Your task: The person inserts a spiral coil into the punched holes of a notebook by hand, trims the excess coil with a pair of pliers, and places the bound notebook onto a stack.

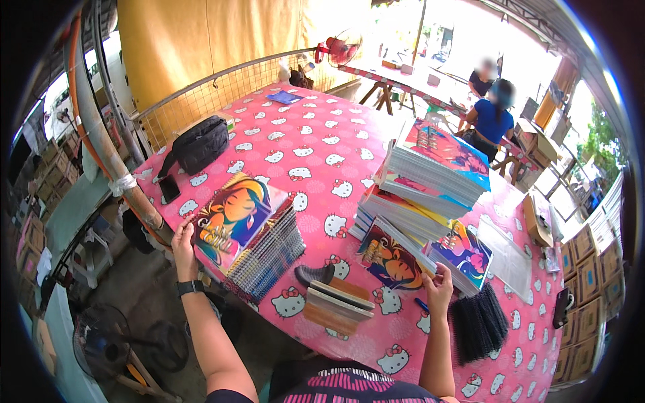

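My left hand (pixel 183 250) grips the left edge of a notebook (pixel 232 218) with an illustrated woman's face on its cover. That notebook lies on top of a tall stack of spiral-bound notebooks (pixel 265 262) at the table's near left edge. My right hand (pixel 438 290) has its fingers closed at the corner of a dark-covered notebook (pixel 391 260), which leans out from the near side of a larger pile of notebooks (pixel 430 171). Beside that hand lie a blue pen (pixel 421 305) and a bundle of black spiral coils (pixel 478 326). Another notebook (pixel 463 252) with a purple cover rests just beyond it.
A wooden block tool (pixel 338 307) lies between my arms on the pink patterned tablecloth (pixel 322 174). Farther left are a black bag (pixel 198 144) and a phone (pixel 169 189). Cardboard boxes (pixel 584 282) stand at right. Two people (pixel 489 121) are at a far table.
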